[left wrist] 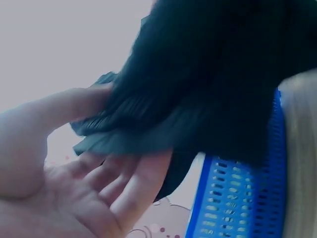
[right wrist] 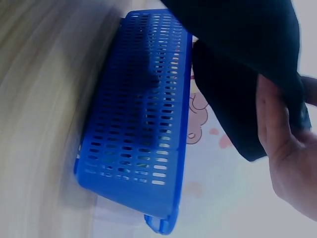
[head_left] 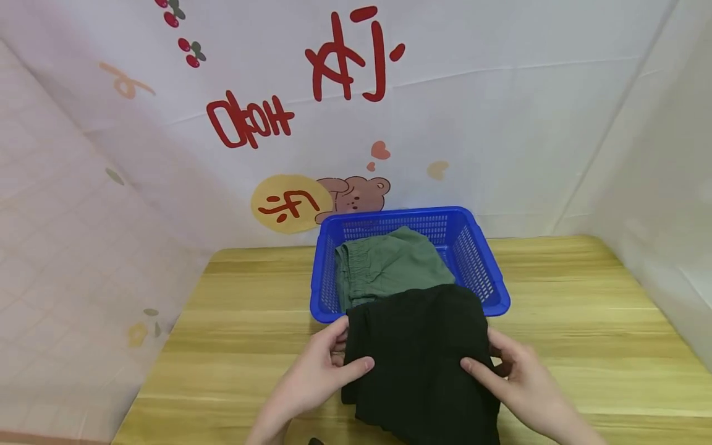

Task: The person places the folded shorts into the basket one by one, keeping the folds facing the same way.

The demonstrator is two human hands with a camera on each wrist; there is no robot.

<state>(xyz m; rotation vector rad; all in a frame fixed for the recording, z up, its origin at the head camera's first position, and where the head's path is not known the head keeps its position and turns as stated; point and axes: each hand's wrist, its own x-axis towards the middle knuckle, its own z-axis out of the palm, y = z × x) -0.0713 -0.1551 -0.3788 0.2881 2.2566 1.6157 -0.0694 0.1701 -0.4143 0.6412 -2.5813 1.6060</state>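
A folded black garment (head_left: 419, 358) hangs between both hands just in front of the blue basket (head_left: 495, 281), its far edge over the basket's front rim. My left hand (head_left: 328, 368) grips its left edge, thumb on top and fingers underneath. My right hand (head_left: 514, 371) grips the right edge the same way. In the left wrist view the black garment (left wrist: 208, 84) lies over my fingers (left wrist: 129, 183). The right wrist view shows the black garment (right wrist: 247, 74) pinched by my right hand (right wrist: 285, 148). A folded green garment (head_left: 389, 266) lies inside the basket.
The wooden table (head_left: 584, 321) runs out to both sides of the basket. A white printed cloth backdrop (head_left: 473, 111) stands behind it and a white wall (head_left: 656, 185) closes the right side. The blue basket wall (right wrist: 143, 119) fills much of the right wrist view.
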